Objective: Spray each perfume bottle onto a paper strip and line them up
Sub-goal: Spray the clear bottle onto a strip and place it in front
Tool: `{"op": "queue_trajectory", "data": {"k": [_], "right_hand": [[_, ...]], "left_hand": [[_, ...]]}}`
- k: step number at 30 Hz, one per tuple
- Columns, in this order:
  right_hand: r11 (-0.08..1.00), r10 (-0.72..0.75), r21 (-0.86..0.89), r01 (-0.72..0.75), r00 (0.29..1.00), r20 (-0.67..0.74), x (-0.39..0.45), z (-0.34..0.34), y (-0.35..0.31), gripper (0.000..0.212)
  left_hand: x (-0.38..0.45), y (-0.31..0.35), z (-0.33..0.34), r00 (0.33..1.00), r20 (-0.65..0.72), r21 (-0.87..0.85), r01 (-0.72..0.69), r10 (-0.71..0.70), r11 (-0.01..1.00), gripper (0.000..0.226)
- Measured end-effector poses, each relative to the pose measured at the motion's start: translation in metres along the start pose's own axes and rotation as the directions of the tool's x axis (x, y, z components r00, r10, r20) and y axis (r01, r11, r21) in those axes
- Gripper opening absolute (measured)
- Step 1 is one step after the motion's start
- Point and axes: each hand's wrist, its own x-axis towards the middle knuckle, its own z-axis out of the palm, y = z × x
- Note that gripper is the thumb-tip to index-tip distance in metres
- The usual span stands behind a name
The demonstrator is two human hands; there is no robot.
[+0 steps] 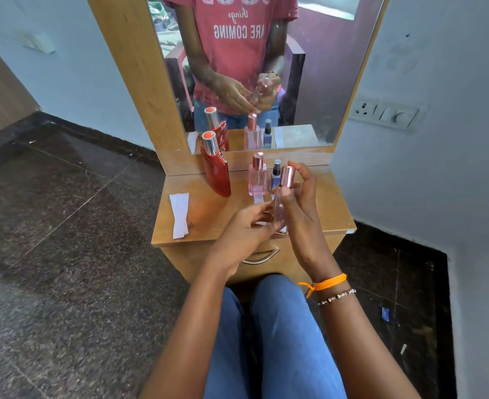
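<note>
This is a room in a home, probably a bedroom or dressing corner. A small light-brown wooden dressing table [208,217] with a tall wood-framed mirror [318,82] stands against a pale blue painted wall [79,67], beside a white wall switchboard with a socket [387,114]. The floor is dark speckled polished stone tile [64,226].

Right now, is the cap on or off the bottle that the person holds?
On. The rose-gold cap sits on the clear pink bottle, which the right hand holds upright.
</note>
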Motion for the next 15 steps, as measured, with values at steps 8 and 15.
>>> {"op": "queue_trajectory", "data": {"k": [8, 15], "right_hand": [[0.959, -0.031, -0.280, 0.038, 0.999, 0.031, 0.015, -0.026, -0.023, 0.010], [0.847, -0.002, -0.529, 0.053, 0.995, 0.097, 0.028, -0.037, -0.046, 0.022]], "left_hand": [[0.004, -0.010, -0.002, 0.976, -0.209, 0.238, -0.012, 0.063, 0.971, 0.035], [0.004, -0.004, 0.005, 0.939, -0.257, 0.386, -0.118, 0.229, 0.915, 0.044]]}}
